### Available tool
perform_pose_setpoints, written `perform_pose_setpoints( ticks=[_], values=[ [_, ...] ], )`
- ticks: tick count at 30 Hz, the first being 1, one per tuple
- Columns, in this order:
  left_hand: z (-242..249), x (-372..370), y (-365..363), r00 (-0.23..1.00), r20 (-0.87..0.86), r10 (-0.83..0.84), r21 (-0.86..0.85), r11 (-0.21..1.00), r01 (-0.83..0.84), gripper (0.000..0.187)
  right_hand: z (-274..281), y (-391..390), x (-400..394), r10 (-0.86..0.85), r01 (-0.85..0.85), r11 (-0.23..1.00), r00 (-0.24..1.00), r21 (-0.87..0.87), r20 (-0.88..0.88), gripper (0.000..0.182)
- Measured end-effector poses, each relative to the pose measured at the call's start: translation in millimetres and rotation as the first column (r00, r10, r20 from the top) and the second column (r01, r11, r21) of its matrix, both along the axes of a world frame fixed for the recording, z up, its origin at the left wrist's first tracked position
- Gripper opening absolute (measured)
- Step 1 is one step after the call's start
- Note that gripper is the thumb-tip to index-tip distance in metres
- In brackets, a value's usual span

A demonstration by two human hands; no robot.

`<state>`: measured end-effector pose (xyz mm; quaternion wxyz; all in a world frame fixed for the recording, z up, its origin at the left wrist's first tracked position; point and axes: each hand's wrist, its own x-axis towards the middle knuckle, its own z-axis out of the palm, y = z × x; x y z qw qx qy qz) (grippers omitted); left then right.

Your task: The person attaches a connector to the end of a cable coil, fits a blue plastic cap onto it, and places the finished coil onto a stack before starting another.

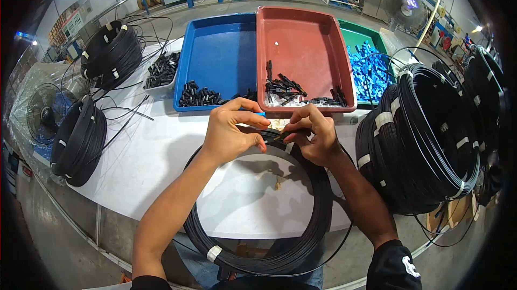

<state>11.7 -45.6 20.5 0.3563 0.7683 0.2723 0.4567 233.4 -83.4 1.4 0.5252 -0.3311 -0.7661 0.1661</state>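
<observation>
My left hand (231, 131) is curled above the near side of the trays, with a small blue piece (260, 114) at its upper fingertips. Its thumb is close to a thin dark cable end (277, 137), which my right hand (318, 136) pinches between thumb and fingers. Both hands are over the far side of a large coil of black cable (321, 204), bound with white tape, which rests across the table's front edge and my lap. My fingers partly hide the cable end.
Beyond my hands stand a blue tray (221, 36) and a red tray (304, 36) with black connectors, and a green tray (358, 30) of blue pieces. A small white bin (161, 91) holds black parts. Cable coils flank the white table (134, 182), including a big stack (414, 139) at right.
</observation>
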Motion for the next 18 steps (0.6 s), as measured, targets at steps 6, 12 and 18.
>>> perform_pose_setpoints(
  ticks=[6, 12, 18],
  values=[
    [0.7, -3.4, 1.5, 0.998, -0.062, -0.018, -0.094, 0.995, 0.012, 0.039, -3.3, 1.4, -2.5, 0.017, -0.018, 1.000, 0.999, 0.026, 0.037, 0.032],
    [-8.1, -18.3, 20.5, 0.998, -0.020, -0.065, 0.033, 0.997, 0.065, 0.035, -9.3, 11.3, 6.6, -0.076, 0.070, 0.986, 0.997, 0.153, 0.033, 0.023],
    [-17.2, -28.7, 24.6, 0.973, 0.232, 0.002, -0.219, 0.974, 0.050, 0.012, -9.4, 11.9, 5.4, -0.170, 0.173, 0.976, 0.985, 0.134, -0.035, 0.019]
  ],
)
